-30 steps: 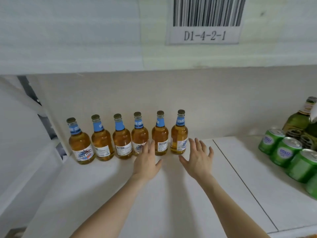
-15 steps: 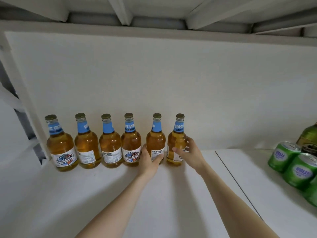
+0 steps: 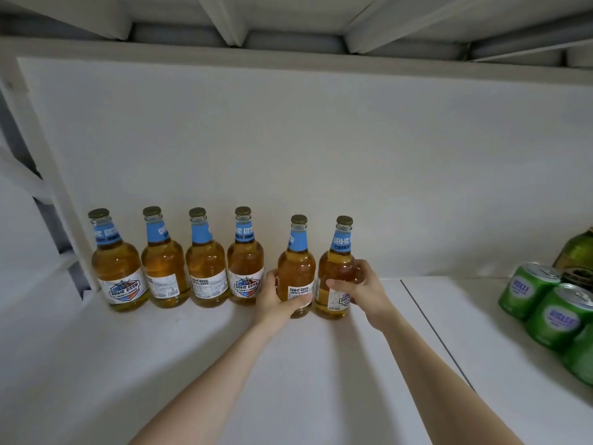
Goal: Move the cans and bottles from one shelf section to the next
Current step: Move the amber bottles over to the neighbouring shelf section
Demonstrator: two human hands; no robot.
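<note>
Now left grip (image 3: pixel 276 300) tight around fifth bottle (image 3: pixel 296 268), right grip (image 3: pixel 362 290) around sixth bottle (image 3: pixel 335 268), both newly apart from the row (image 3: pixel 207 268).

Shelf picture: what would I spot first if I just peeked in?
Six amber bottles with blue necks stand in a row at the back of the white shelf. The left hand grips the fifth bottle and the right hand the sixth. Green cans sit far right.
</note>
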